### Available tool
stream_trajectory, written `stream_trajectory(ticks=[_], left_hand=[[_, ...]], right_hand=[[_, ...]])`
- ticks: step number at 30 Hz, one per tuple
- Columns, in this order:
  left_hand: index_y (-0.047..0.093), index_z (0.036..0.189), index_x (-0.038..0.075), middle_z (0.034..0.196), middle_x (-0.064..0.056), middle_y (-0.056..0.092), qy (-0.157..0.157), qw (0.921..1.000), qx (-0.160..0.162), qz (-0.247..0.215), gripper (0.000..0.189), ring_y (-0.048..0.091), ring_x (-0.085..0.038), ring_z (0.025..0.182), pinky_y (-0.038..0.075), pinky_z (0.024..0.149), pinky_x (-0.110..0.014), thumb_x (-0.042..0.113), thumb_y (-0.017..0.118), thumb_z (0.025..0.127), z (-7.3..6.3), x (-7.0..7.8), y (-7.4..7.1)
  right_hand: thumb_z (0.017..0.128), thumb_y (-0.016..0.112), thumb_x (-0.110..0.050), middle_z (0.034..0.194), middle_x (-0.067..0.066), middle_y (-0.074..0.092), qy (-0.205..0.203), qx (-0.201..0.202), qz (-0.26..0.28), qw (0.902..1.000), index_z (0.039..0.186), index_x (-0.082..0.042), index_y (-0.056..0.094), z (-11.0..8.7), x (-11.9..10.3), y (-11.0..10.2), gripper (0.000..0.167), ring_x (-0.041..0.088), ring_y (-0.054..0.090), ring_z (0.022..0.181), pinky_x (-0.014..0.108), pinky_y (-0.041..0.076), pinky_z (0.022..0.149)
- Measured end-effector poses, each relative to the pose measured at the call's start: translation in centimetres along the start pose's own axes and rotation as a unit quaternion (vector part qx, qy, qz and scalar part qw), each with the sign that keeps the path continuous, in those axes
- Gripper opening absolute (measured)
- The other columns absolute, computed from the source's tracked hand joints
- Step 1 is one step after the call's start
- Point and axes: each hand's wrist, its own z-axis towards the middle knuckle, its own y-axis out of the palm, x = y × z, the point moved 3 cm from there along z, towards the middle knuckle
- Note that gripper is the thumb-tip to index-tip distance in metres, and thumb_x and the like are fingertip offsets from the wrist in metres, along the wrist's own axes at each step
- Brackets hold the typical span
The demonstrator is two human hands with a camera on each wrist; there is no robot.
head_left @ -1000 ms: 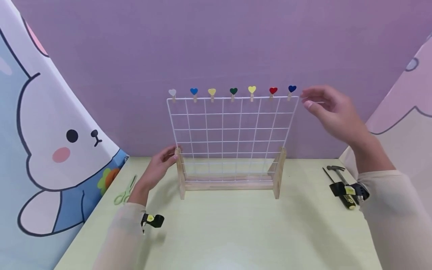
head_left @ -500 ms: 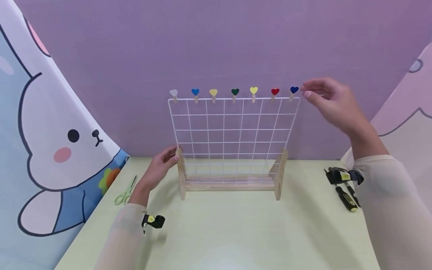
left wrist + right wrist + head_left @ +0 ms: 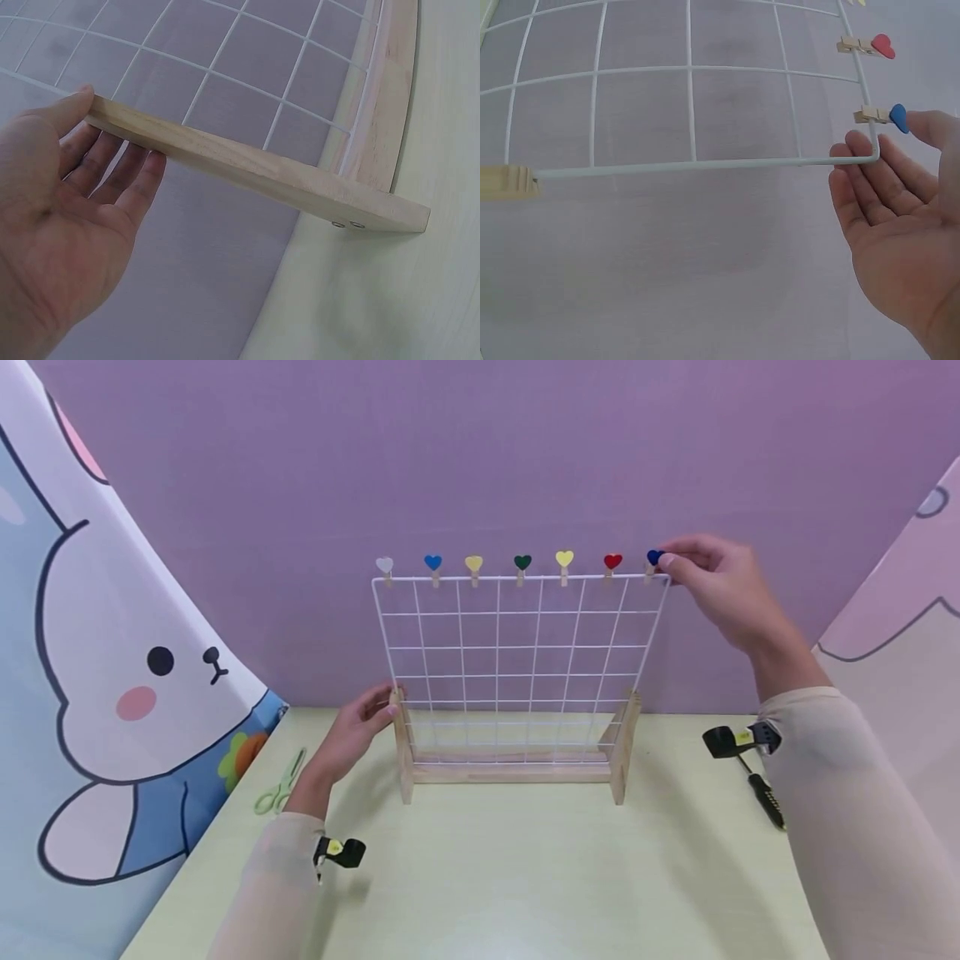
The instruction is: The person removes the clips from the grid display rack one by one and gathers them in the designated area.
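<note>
A white wire grid (image 3: pixel 517 647) stands upright in a wooden stand (image 3: pixel 510 773). Small wooden clothespins with colored hearts, such as the red-heart clothespin (image 3: pixel 612 562) and the green-heart clothespin (image 3: pixel 522 562), line its top wire. At the top right corner my right hand (image 3: pixel 723 581) pinches the dark blue heart clothespin (image 3: pixel 881 115), thumb on the heart and fingers behind. My left hand (image 3: pixel 71 202) grips the upper end of the stand's left side piece (image 3: pixel 247 161), thumb on one face and fingers on the other.
Green scissors (image 3: pixel 281 787) lie on the table (image 3: pixel 517 868) left of the stand. To the right lies a screwdriver (image 3: pixel 767 800), partly hidden by my right sleeve. A purple backdrop (image 3: pixel 465 460) hangs behind, with a rabbit-print cloth (image 3: pixel 150 710) at the left.
My right hand has moved left from beside the grid's corner and taken hold of the dark blue heart clothespin. The right sleeve now covers more of the tools. My left hand has stayed put.
</note>
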Motion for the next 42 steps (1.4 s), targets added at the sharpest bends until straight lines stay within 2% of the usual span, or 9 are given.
stream_trajectory(ticks=[6, 12, 15, 20, 34, 42], left_hand=[[0.044, 0.157, 0.016, 0.158, -0.009, 0.05, 0.001, 1.0, 0.001, 0.001, 0.052, 0.045, -0.03, 0.148, 0.046, 0.117, -0.04, 0.03, 0.056, 0.108, -0.02, 0.03, 0.01], [0.042, 0.158, 0.016, 0.159, -0.009, 0.048, 0.001, 1.0, 0.001, 0.007, 0.054, 0.044, -0.029, 0.149, 0.045, 0.116, -0.04, 0.031, 0.056, 0.108, -0.06, 0.15, 0.03], [0.041, 0.158, 0.016, 0.16, -0.009, 0.047, 0.002, 1.0, 0.0, 0.007, 0.055, 0.044, -0.029, 0.149, 0.045, 0.117, -0.04, 0.031, 0.056, 0.108, -0.1, 0.24, 0.04], [0.042, 0.158, 0.017, 0.16, -0.008, 0.047, 0.002, 1.0, -0.002, 0.007, 0.054, 0.043, -0.029, 0.149, 0.045, 0.117, -0.04, 0.031, 0.055, 0.108, -0.07, 0.27, 0.06], [0.041, 0.158, 0.01, 0.158, -0.009, 0.05, 0.013, 0.9999, -0.007, 0.001, 0.055, 0.045, -0.03, 0.148, 0.046, 0.116, -0.039, 0.028, 0.055, 0.108, -0.01, 0.26, 0.15], [0.042, 0.157, 0.013, 0.157, -0.008, 0.051, 0.015, 0.9998, -0.003, 0.013, 0.053, 0.046, -0.029, 0.147, 0.046, 0.116, -0.038, 0.029, 0.055, 0.108, 0.04, 0.11, 0.08]], right_hand=[[0.101, 0.067, -0.021, 0.097, -0.01, 0.077, -0.013, 0.01, 0.082, 0.9965, 0.12, -0.005, 0.072, 0.28, 0.26, 0.12, 0.025, 0.007, 0.07, 0.091, 0.01, 0.054, 0.087], [0.096, 0.074, -0.015, 0.091, -0.007, 0.079, -0.009, 0.012, 0.149, 0.9887, 0.116, 0.0, 0.073, 0.39, 0.33, 0.24, 0.025, 0.008, 0.071, 0.084, 0.012, 0.056, 0.086], [0.095, 0.075, -0.012, 0.091, -0.004, 0.08, -0.012, 0.013, 0.187, 0.9822, 0.113, -0.001, 0.075, 0.38, 0.31, 0.38, 0.022, 0.009, 0.071, 0.083, 0.013, 0.056, 0.085], [0.092, 0.077, -0.006, 0.093, 0.001, 0.081, -0.031, 0.015, 0.256, 0.9659, 0.108, 0.0, 0.077, 0.5, 0.33, 0.64, 0.017, 0.013, 0.073, 0.081, 0.017, 0.059, 0.085], [0.089, 0.077, 0.002, 0.087, 0.004, 0.081, -0.022, 0.025, 0.307, 0.9511, 0.1, 0.002, 0.079, 0.81, 0.34, 0.93, 0.011, 0.014, 0.073, 0.08, 0.018, 0.059, 0.084], [0.088, 0.079, 0.001, 0.087, 0.003, 0.081, -0.006, 0.042, 0.302, 0.9523, 0.099, 0.002, 0.079, 0.76, 0.4, 0.66, 0.011, 0.012, 0.073, 0.083, 0.016, 0.057, 0.087]])
